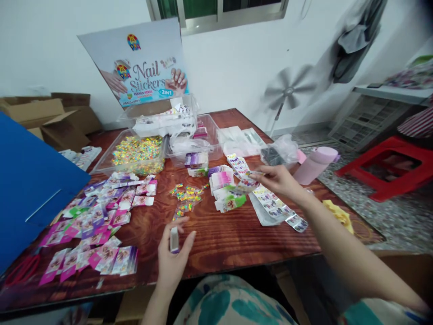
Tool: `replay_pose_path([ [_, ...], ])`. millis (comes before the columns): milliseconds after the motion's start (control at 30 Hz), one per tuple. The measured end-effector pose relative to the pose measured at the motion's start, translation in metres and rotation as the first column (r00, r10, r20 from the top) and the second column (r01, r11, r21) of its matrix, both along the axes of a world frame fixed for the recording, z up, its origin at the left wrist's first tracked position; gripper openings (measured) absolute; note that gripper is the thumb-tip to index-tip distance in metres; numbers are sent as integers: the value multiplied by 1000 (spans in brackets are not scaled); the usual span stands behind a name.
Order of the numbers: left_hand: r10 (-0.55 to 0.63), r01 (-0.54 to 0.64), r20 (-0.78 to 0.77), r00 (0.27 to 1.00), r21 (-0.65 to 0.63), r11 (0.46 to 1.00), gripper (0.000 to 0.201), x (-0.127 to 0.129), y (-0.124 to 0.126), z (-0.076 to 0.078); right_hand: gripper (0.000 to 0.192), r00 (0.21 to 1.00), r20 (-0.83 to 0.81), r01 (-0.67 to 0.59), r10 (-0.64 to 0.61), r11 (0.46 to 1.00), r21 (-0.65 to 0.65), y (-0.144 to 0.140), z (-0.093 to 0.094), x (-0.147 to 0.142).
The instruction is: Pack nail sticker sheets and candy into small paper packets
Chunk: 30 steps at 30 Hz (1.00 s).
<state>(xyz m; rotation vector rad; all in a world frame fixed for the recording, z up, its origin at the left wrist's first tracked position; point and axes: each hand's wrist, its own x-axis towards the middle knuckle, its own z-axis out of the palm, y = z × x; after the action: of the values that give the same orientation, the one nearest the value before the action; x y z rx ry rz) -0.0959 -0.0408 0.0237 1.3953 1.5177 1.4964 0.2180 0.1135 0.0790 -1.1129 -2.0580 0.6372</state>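
My left hand (171, 264), near the table's front edge, is closed around a small white box (174, 240) with its narrow end facing up. Reaching over the right side, my right hand (279, 181) pinches a nail sticker sheet (248, 184), slightly blurred. Below that hand lie more strips of nail stickers (269, 202) on the wooden table (216, 246). Just left of the held sheet are stacks of flat small boxes (221, 180) in pink, purple and green. Several little packets of yellow-green candy (187, 196) lie between my hands.
On the left spreads a pile of filled small boxes (101, 221), with red scissors (23, 270) beside it. Behind stand a tub of candy packets (137, 153) and a tub of sticker sheets (165, 122). A pink bottle (315, 165) and yellow cloth (338, 215) are at right.
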Motion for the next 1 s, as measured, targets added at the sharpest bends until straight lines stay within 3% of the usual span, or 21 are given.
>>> replay_pose_path([
  [67, -159, 159, 144, 977, 11, 987, 28, 21, 4, 17, 39, 987, -90, -145, 135, 982, -120, -24, 14, -31],
  [133, -253, 275, 321, 913, -26, 961, 35, 39, 9, 25, 38, 964, -171, -231, 202, 958, -171, -39, 14, -64],
  [200, -169, 259, 460, 872, -138, 956, 36, 49, 15, 23, 37, 964, -201, -201, 175, 973, -116, -47, 3, -90],
  [267, -32, 165, 514, 857, -214, 963, 38, 49, 20, 18, 34, 968, -191, -166, 163, 986, 2, -52, -13, -108],
  [333, 46, 92, 534, 844, -229, 969, 41, 42, 22, 15, 31, 958, -137, -241, 252, 966, 91, -56, -26, -119],
  [467, 60, 77, 536, 842, -229, 970, 41, 22, 21, 14, 36, 900, -110, -417, 421, 907, 65, -68, -46, -130],
  [567, 21, 105, 537, 843, -202, 974, 36, 14, 18, 7, 28, 904, -257, -345, 342, 938, 32, -74, -55, -138],
  [633, 47, 114, 599, 800, -227, 967, 35, 12, 18, 0, 25, 899, -307, -316, 313, 948, 44, -75, -58, -140],
  [700, 116, 113, 682, 722, -282, 953, 37, 10, 18, -4, 27, 887, -251, -375, 387, 922, 99, -74, -58, -140],
  [767, 168, 122, 732, 660, -325, 938, 41, 6, 19, -3, 37, 855, -88, -498, 510, 857, 129, -74, -55, -136],
  [833, 176, 143, 745, 643, -343, 928, 41, 0, 20, 0, 54, 810, 83, -586, 581, 802, 114, -74, -55, -131],
  [900, 173, 174, 744, 645, -364, 915, 39, -6, 19, 3, 58, 795, 191, -602, 576, 787, 131, -73, -58, -129],
  [1000, 146, 236, 748, 648, -380, 894, 40, -10, 14, 4, 45, 855, 210, -516, 474, 819, 251, -72, -70, -129],
])
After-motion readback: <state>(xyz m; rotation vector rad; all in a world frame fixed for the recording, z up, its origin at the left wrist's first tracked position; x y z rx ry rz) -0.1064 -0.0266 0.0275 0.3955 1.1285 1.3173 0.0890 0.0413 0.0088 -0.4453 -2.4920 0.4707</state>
